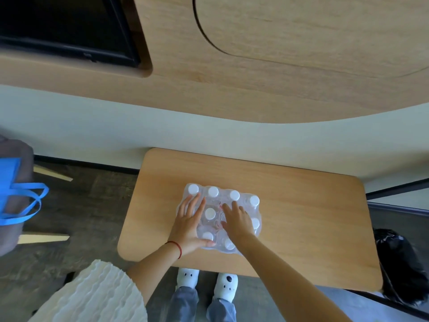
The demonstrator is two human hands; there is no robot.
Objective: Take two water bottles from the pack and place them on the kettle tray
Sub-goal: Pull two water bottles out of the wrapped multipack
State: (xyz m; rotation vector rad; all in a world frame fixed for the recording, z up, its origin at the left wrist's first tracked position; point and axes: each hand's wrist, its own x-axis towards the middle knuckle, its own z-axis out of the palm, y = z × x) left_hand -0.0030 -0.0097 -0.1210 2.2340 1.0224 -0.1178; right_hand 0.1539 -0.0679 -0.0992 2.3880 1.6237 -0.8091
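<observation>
A long wooden wall panel point(255, 66) fills the top of the view, with a dark screen point(65, 26) set into its left end and a pale wall band below it. Under that stands a small wooden table point(301, 217) with rounded corners; its far edge lies against the wall, its near edge ends just above the person's white shoes point(226, 287). Much of the tabletop is bare — a broad strip to the right of the pack, a narrower one to the left, and a margin along the near edge. Dark floor lies open to the left of the table. A blue bag point(14, 189) hangs at the left edge of the view, and a black bag point(399, 263) sits on the floor past the table's right end.

The pack of water bottles point(219, 217) stands near the middle of the table, slightly left of centre, wrapped in clear plastic film, white caps up. A row of four caps point(213, 191) runs along its far side, clear of both hands.

The left hand point(189, 225), a red string on its wrist, lies flat and spread on the pack's left side, thumb stretched along the near edge, gripping nothing. The right hand point(238, 220) rests on the centre-right of the pack, fingers bent down into the film — whether they grip it cannot be told.
</observation>
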